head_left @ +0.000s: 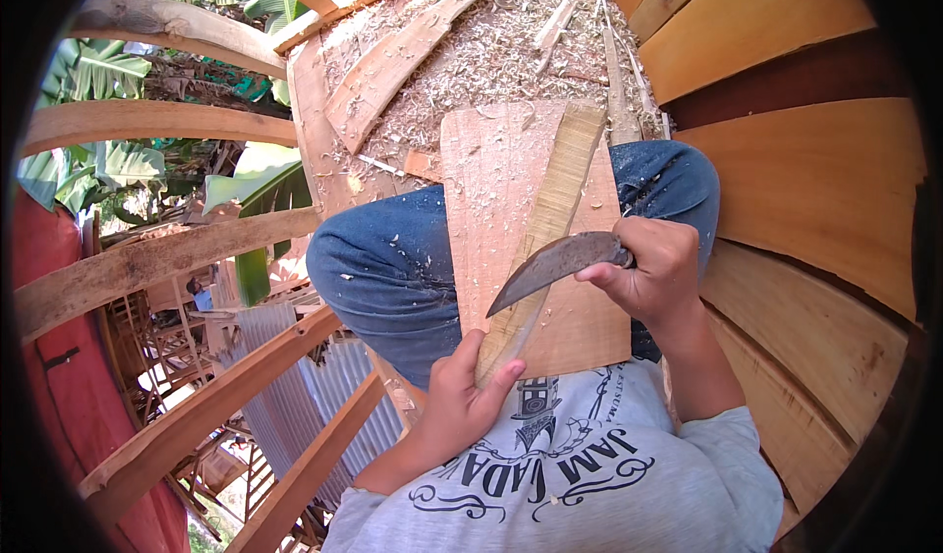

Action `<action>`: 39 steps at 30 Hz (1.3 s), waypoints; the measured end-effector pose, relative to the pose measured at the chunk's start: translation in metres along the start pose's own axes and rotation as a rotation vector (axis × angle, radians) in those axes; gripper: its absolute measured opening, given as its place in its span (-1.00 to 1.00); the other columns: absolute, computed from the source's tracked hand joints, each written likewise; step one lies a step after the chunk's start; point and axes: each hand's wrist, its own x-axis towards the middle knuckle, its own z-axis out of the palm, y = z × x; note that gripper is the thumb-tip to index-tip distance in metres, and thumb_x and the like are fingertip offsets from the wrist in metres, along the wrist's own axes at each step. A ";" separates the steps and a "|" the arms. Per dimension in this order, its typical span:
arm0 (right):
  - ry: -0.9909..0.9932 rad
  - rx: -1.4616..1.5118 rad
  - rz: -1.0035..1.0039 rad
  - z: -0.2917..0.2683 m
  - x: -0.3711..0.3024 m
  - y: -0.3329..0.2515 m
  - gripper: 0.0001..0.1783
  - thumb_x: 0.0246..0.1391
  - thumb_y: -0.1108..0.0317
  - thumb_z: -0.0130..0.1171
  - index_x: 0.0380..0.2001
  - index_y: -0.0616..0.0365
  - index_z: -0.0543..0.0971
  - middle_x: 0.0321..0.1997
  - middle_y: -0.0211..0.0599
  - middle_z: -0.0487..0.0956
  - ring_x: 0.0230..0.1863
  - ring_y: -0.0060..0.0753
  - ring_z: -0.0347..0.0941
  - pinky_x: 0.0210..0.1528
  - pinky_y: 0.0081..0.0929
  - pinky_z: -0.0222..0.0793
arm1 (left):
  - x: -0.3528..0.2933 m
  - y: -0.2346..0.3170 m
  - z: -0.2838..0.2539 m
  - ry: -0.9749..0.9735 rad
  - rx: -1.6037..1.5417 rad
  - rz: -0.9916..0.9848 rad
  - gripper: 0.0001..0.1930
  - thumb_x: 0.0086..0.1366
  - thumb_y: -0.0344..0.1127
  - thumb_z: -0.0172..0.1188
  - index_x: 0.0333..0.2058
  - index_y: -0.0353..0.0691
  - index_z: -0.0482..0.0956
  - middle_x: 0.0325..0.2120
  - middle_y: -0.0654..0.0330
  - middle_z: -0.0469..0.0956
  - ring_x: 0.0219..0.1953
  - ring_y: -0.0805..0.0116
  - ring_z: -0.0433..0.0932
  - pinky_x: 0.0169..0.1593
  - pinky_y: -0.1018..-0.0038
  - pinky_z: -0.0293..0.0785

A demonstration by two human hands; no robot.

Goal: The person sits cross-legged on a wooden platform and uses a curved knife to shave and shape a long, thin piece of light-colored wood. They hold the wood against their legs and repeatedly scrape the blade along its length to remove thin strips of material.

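My left hand [470,388] is closed round the near end of a long, narrow bamboo strip [562,185], close to my shirt. The strip slants away and to the right over a flat wooden board [491,180] that lies across my lap. In my right hand [653,266] is a knife with a broad, dark, curved blade [555,270], its handle mostly hidden in my fist. The blade crosses over the strip and its tip points left and toward me. From this view I cannot tell whether the edge touches the strip.
Shavings [481,52] cover the floor ahead, where a long wooden plank [413,57] lies. Wooden rails [177,248] edge the left side, with banana leaves [260,199] and corrugated metal sheets [305,396] beyond. A wall of wooden boards [805,190] stands close on my right.
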 end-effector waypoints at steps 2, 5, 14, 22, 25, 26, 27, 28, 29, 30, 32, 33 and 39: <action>0.001 0.018 0.010 0.004 -0.004 -0.002 -0.31 -0.26 -0.31 0.26 -0.85 0.09 0.29 -0.86 -0.32 0.24 -0.82 -0.28 0.27 -0.75 -0.44 0.14 | 0.000 0.000 0.002 0.005 0.022 0.012 -0.74 0.22 -0.35 0.20 -0.28 -0.43 0.36 -0.61 -0.02 0.51 -0.55 0.29 0.57 -0.49 0.48 0.38; 0.060 -0.042 0.050 0.005 0.003 0.009 -0.28 -0.32 -0.36 0.26 -0.87 0.08 0.26 -0.87 -0.35 0.22 -0.83 -0.30 0.25 -0.76 -0.46 0.11 | -0.003 0.004 -0.001 -0.023 0.099 -0.033 -0.74 0.23 -0.35 0.18 -0.27 -0.43 0.35 -0.61 -0.05 0.50 -0.56 0.22 0.59 -0.51 0.46 0.39; 0.108 -0.189 -0.009 -0.004 0.016 0.020 -0.25 -0.35 -0.40 0.24 -0.86 0.10 0.27 -0.86 -0.32 0.23 -0.82 -0.27 0.20 -0.75 -0.44 0.08 | -0.005 0.004 0.003 0.002 0.134 0.009 -0.76 0.24 -0.37 0.16 -0.29 -0.41 0.31 -0.63 -0.10 0.48 -0.61 0.04 0.56 -0.57 0.39 0.37; 0.150 -0.180 0.157 -0.010 0.024 0.051 -0.25 -0.22 -0.33 0.23 -0.83 0.18 0.27 -0.84 -0.20 0.22 -0.78 -0.15 0.20 -0.71 -0.37 0.12 | -0.005 -0.001 0.004 -0.023 0.010 -0.005 -0.78 0.25 -0.38 0.14 -0.31 -0.40 0.31 -0.63 -0.10 0.47 -0.56 0.01 0.57 -0.53 0.37 0.37; 0.089 -0.141 0.165 -0.005 0.015 0.031 -0.26 -0.16 -0.29 0.22 -0.84 0.18 0.26 -0.85 -0.21 0.22 -0.79 -0.16 0.20 -0.72 -0.38 0.11 | -0.003 -0.006 0.000 -0.070 0.034 -0.071 -0.77 0.26 -0.40 0.09 -0.18 -0.41 0.34 -0.59 0.19 0.48 -0.56 0.56 0.42 -0.45 0.60 0.30; 0.068 -0.088 0.134 -0.002 0.011 0.019 -0.27 -0.14 -0.28 0.21 -0.85 0.17 0.25 -0.85 -0.20 0.22 -0.80 -0.17 0.19 -0.72 -0.39 0.10 | -0.002 -0.005 -0.001 -0.077 0.017 -0.105 -0.76 0.26 -0.40 0.09 -0.16 -0.41 0.35 -0.60 0.21 0.47 -0.56 0.57 0.41 -0.45 0.61 0.30; 0.031 -0.046 0.070 0.003 0.008 0.011 -0.28 -0.13 -0.27 0.21 -0.85 0.17 0.26 -0.85 -0.20 0.22 -0.80 -0.17 0.19 -0.72 -0.39 0.10 | -0.001 -0.002 -0.001 -0.085 0.000 -0.138 -0.75 0.26 -0.39 0.09 -0.15 -0.41 0.35 -0.60 0.23 0.46 -0.56 0.58 0.40 -0.45 0.61 0.30; -0.004 -0.004 0.009 0.008 0.004 0.003 -0.28 -0.11 -0.26 0.21 -0.84 0.17 0.27 -0.86 -0.20 0.22 -0.80 -0.18 0.20 -0.72 -0.38 0.09 | 0.000 0.000 -0.003 -0.096 -0.014 -0.171 -0.74 0.26 -0.39 0.09 -0.14 -0.41 0.35 -0.61 0.25 0.45 -0.56 0.59 0.39 -0.44 0.61 0.30; -0.038 0.039 -0.051 0.011 0.002 0.000 -0.29 -0.10 -0.26 0.20 -0.84 0.16 0.27 -0.86 -0.20 0.22 -0.81 -0.18 0.20 -0.73 -0.38 0.08 | -0.001 -0.001 -0.003 -0.095 -0.002 -0.141 -0.75 0.26 -0.38 0.09 -0.15 -0.40 0.36 -0.62 0.25 0.45 -0.57 0.60 0.39 -0.46 0.61 0.29; -0.025 0.022 0.023 0.007 0.008 0.012 -0.31 -0.11 -0.25 0.21 -0.83 0.16 0.29 -0.85 -0.22 0.24 -0.81 -0.19 0.22 -0.72 -0.39 0.10 | -0.003 -0.002 -0.002 -0.094 0.011 -0.111 -0.76 0.26 -0.37 0.09 -0.17 -0.40 0.36 -0.63 0.26 0.44 -0.58 0.60 0.38 -0.47 0.61 0.29; -0.010 -0.010 0.169 -0.005 0.023 0.043 -0.34 -0.11 -0.24 0.21 -0.81 0.14 0.31 -0.84 -0.24 0.26 -0.81 -0.20 0.26 -0.72 -0.39 0.14 | -0.006 -0.001 -0.002 -0.103 0.010 -0.125 -0.78 0.26 -0.37 0.11 -0.23 -0.39 0.35 -0.64 0.17 0.44 -0.59 0.49 0.43 -0.49 0.56 0.31; -0.019 0.110 0.248 0.002 0.019 0.041 -0.34 -0.10 -0.25 0.19 -0.80 0.14 0.32 -0.83 -0.24 0.28 -0.79 -0.23 0.29 -0.72 -0.40 0.16 | -0.004 0.003 -0.002 -0.116 0.000 -0.163 -0.79 0.25 -0.37 0.13 -0.28 -0.39 0.34 -0.64 0.08 0.45 -0.58 0.38 0.49 -0.50 0.50 0.33; -0.059 0.021 0.020 0.007 0.017 0.043 -0.37 -0.08 -0.21 0.20 -0.78 0.16 0.34 -0.81 -0.23 0.29 -0.77 -0.25 0.31 -0.70 -0.42 0.18 | -0.002 -0.007 0.002 -0.062 -0.032 -0.087 -0.74 0.26 -0.38 0.08 -0.13 -0.40 0.37 -0.65 0.31 0.44 -0.59 0.65 0.36 -0.50 0.63 0.26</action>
